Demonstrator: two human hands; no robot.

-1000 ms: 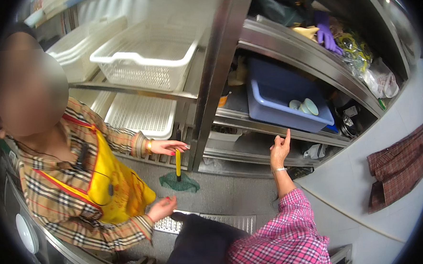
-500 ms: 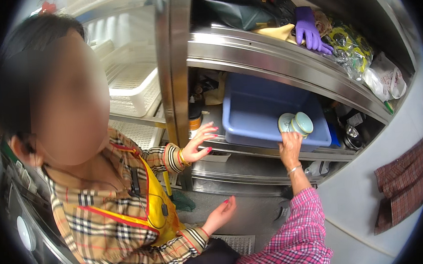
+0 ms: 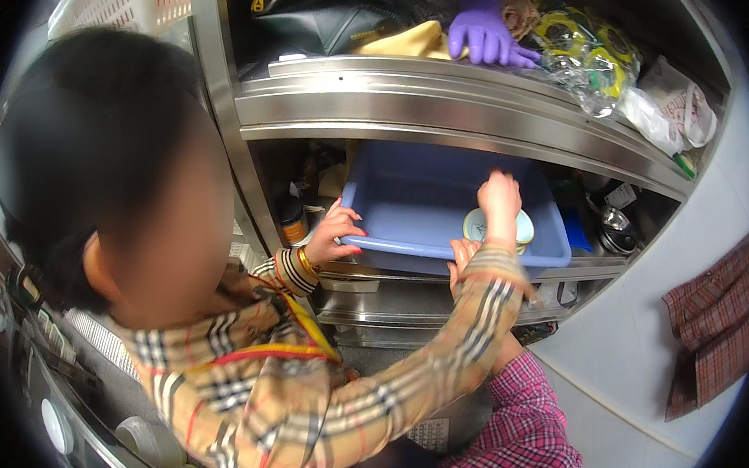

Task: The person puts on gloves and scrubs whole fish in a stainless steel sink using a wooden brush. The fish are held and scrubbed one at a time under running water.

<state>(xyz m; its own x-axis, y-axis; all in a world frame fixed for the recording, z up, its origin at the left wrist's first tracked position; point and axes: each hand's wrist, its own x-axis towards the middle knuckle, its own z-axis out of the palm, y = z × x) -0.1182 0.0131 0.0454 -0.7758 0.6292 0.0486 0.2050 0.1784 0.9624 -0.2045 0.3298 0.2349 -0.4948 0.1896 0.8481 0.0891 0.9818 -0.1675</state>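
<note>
My right hand (image 3: 461,261), in a pink checked sleeve (image 3: 520,425), is at the front rim of a blue plastic basin (image 3: 409,247). Its visible fingers look bent over the rim, while a co-worker's sleeve covers part of the hand and wrist. Just beyond my fingers, a pale green bowl (image 3: 474,224) sits in the basin. A second pale bowl (image 3: 524,229) is partly hidden beneath the co-worker's right hand (image 3: 500,202). The co-worker's left hand (image 3: 332,234) grips the basin's left front corner. My left hand is out of view.
The co-worker's plaid arm (image 3: 425,384) crosses in front of me. The basin stands on a steel cabinet shelf, below a metal ledge (image 3: 461,102). Purple gloves (image 3: 482,29) and plastic bags (image 3: 661,117) lie above. At the right are metal pots (image 3: 618,230) and hanging checked cloth (image 3: 718,326).
The co-worker has leaned in, placed the left hand on the basin rim and reached the right hand over the bowls. My right hand has shifted left along the rim, away from the bowls.
</note>
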